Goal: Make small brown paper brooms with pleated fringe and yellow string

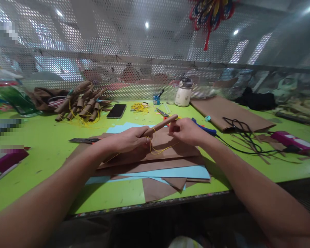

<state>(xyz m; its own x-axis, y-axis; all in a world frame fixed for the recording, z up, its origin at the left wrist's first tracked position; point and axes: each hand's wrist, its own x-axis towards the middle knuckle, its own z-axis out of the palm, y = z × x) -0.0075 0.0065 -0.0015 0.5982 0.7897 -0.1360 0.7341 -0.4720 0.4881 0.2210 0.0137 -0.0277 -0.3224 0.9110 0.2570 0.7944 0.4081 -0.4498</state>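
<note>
A narrow rolled tube of brown paper (164,124) slants up to the right above the stack of sheets, with my left hand (131,139) closed round its lower end. Yellow string (160,151) circles the tube beside my left fingers and hangs in a loose loop. That loop runs across to my right hand (187,131), whose fingers are pinched together near the tube's upper end. The fingertips partly hide the string there. Beneath both hands lie brown paper sheets (150,167) and light blue sheets (196,172), stacked unevenly.
Scissors (84,140) lie left of the stack. Behind are a bundle of paper rolls (86,103), a phone (116,111), tangled yellow string (140,107), a blue jar (156,100) and a white bottle (183,94). A blue-handled tool (206,129) trails a black cord rightward.
</note>
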